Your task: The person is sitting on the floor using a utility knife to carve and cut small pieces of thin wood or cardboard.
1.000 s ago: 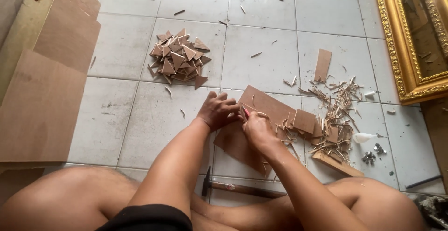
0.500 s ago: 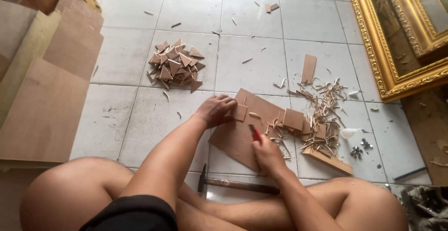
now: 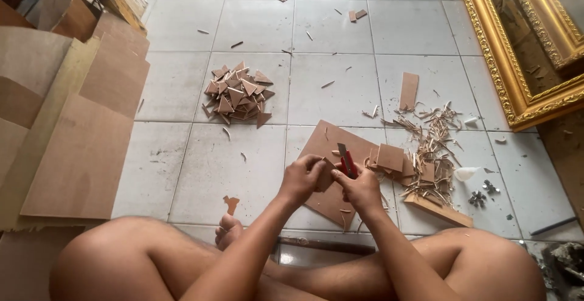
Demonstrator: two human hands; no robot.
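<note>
Head view: a person sits cross-legged on a pale tiled floor [image 3: 182, 173], both hands raised just above a brown board [image 3: 331, 200] that lies flat in front of the knees. The left hand [image 3: 302, 179] is closed around a small brown piece [image 3: 325, 174], pinching it between thumb and fingers. The right hand [image 3: 360, 186] is clenched on a red-handled utility knife [image 3: 347, 160], whose blade end points away from the body and sits right against the piece — the two hands touch.

To the right of the board lie square offcuts [image 3: 390, 157] and a heap of thin shavings [image 3: 432, 149], with a longer strip [image 3: 438, 210] near the right knee. Farther away, a loose rectangular piece [image 3: 409, 90] lies alone. On the far left of the hands sits a pile of triangular pieces [image 3: 238, 96], well apart from them. Large brown sheets [image 3: 82, 149] are stacked along the left side, and a gilded frame [image 3: 505, 64] leans at the far right. A dark hammer-like tool [image 3: 325, 244] rests between the legs.

Trimming so small a piece by hand seems to call for a firm pinch with the fingertips kept clear of the blade's path — short strokes directed away from the holding hand, and the piece braced low over the board.
</note>
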